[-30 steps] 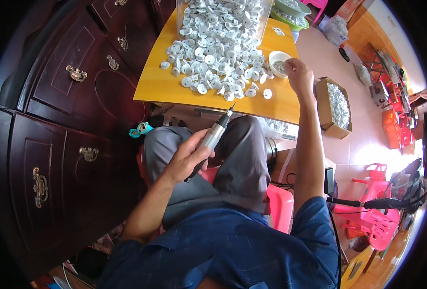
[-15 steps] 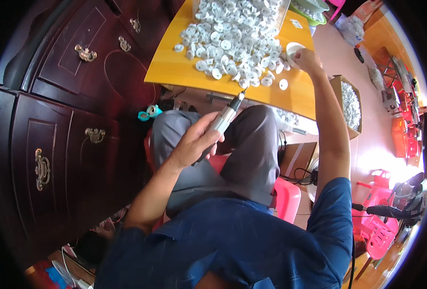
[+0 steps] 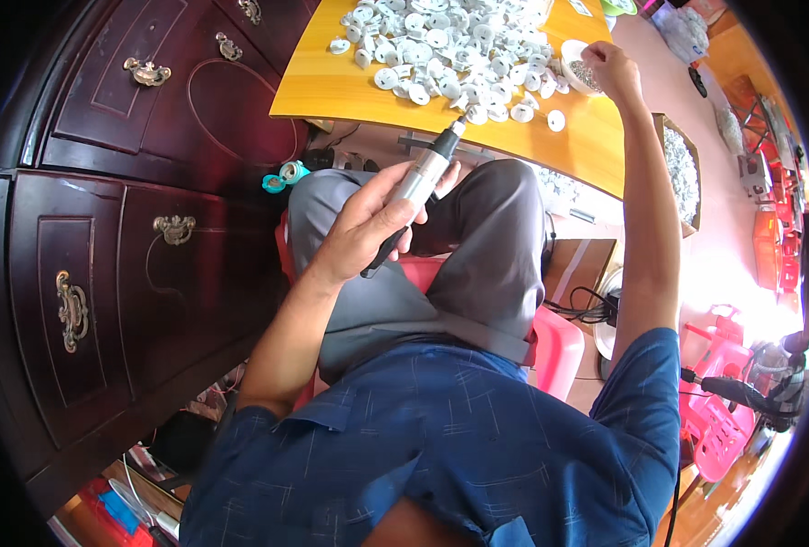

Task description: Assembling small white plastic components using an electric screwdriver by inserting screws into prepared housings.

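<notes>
My left hand [image 3: 374, 219] is wrapped round a silver and black electric screwdriver [image 3: 425, 178] above my lap. Its tip points up and away, close to the near edge of the yellow table [image 3: 318, 87]. At the table's right side, my right hand [image 3: 614, 71] is beside the rim of a white bowl [image 3: 568, 55]. Small metal pieces [image 3: 588, 75], perhaps screws, lie in the bowl. The fingers of that hand are pinched together; anything between them is too small to make out. A heap of white round plastic parts [image 3: 450, 50] covers the middle of the table.
Dark wooden drawers [image 3: 103, 228] rise at my left. To the right of the table stands a cardboard box [image 3: 692, 214] filled with white parts. Pink plastic stools [image 3: 715, 438] and a black cable [image 3: 582, 313] are on the right. A teal container [image 3: 290, 173] lies below the table's left corner.
My right hand has risen slightly from inside the bowl to beside its rim, uncovering the metal pieces. The whole view has shifted; the left hand still grips the screwdriver.
</notes>
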Motion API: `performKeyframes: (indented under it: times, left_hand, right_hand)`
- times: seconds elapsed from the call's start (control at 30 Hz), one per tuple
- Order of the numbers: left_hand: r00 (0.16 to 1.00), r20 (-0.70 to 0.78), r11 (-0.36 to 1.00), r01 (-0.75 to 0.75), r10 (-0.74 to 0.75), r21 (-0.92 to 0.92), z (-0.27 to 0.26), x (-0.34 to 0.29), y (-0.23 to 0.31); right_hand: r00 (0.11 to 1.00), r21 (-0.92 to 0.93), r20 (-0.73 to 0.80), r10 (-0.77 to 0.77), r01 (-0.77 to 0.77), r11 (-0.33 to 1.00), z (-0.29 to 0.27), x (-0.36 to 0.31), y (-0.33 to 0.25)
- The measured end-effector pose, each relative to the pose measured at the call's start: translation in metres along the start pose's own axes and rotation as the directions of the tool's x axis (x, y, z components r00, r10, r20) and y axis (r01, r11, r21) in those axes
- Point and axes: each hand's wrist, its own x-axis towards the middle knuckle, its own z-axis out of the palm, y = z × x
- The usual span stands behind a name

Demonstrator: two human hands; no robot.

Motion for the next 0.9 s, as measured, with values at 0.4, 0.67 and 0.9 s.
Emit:
performKeyframes:
  times: [0.4, 0.67, 0.9]
  left_hand:
    - [0.992, 0.121, 0.999, -0.014, 0.019, -0.037, 0.008, -0.004, -0.008]
    - [0.992, 0.123, 0.999, 0.029, -0.032, 0.026, 0.013, -0.002, -0.008]
    - [0.988, 0.134, 0.997, 0.064, -0.071, 0.052, 0.016, -0.001, -0.014]
  right_hand:
    - [0.972, 0.942, 0.219, -0.085, -0.188, 0.279, 0.01, -0.154, -0.102]
    - [0.931, 0.934, 0.356, -0.075, -0.357, 0.002, 0.033, -0.201, -0.101]
    - [0.938, 0.943, 0.33, -0.107, -0.333, -0.019, 0.043, -0.209, -0.093]
